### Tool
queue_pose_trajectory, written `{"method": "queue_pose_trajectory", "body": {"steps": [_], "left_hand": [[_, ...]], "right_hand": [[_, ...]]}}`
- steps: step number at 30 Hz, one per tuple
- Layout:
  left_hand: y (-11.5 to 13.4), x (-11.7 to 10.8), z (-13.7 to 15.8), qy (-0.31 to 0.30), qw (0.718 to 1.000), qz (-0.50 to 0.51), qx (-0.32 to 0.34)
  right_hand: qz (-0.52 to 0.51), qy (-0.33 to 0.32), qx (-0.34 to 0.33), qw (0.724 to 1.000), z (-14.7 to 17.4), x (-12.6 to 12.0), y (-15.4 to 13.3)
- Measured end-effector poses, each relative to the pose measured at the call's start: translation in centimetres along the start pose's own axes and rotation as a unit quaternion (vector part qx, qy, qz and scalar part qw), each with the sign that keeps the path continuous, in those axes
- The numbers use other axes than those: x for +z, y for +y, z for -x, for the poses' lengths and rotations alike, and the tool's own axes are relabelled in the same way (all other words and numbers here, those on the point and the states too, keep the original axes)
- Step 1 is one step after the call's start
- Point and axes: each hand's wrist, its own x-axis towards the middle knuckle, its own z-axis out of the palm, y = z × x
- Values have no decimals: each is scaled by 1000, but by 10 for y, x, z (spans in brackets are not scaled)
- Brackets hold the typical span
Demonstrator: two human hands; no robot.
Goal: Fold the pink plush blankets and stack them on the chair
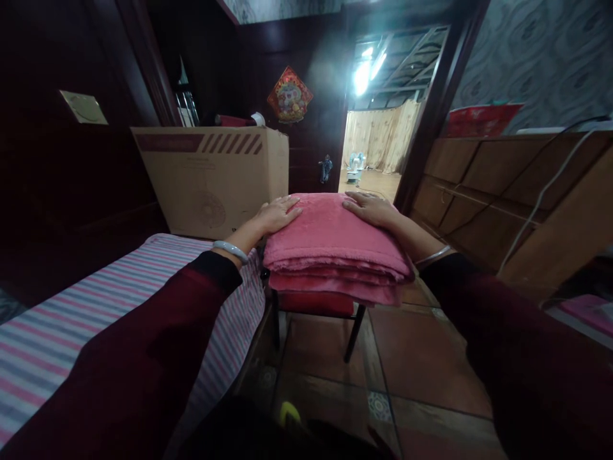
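A pink plush blanket [330,236], folded into a thick stack of layers, rests on a red-seated stool or chair [316,303] with dark legs. My left hand [278,214] lies flat on the blanket's left edge with its fingers stretched out. On the upper right part of the blanket, my right hand [371,208] is also laid flat, palm down, fingers extended. Both hands touch the top layer and grip nothing. The front edges of the folds face me and hang slightly over the seat.
A large cardboard box [211,179] stands at the left, behind a surface covered with a striped cloth [110,287]. Wooden drawers [479,172] with a red container [483,120] on top line the right. Beyond the open doorway stands a fan [355,165]. The floor is tiled [421,351].
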Motion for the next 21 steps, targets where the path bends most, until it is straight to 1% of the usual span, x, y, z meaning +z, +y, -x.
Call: {"method": "queue_pose_trajectory", "body": {"steps": [2,5,8,10,12,13,15,17,19,21], "left_hand": [[1,-5,5,2,1000,-7,1],[20,-7,7,8,999,-20,30],[51,-2,5,2,996,-32,85],[71,4,0,-9,993,-48,106],[84,10,-6,-13,993,-66,101],[89,12,-8,-15,993,-74,87],[93,18,-10,-24,995,-88,49],[93,25,-9,-32,994,-100,21],[91,32,-6,-31,993,-112,20],[89,40,-4,-17,991,-126,33]], "right_hand": [[-5,-21,15,1000,5,-7,-3],[3,-32,13,999,17,-16,-14],[26,-31,-21,999,26,-20,-28],[38,-38,-55,997,25,-21,-34],[50,-53,-78,994,19,-20,-37],[57,-60,-81,993,16,-20,-38],[72,-67,-76,992,12,-18,-39],[87,-61,-63,992,13,-13,-40],[100,-42,-49,993,19,-5,-41],[111,-17,-39,993,26,5,-41]]}}
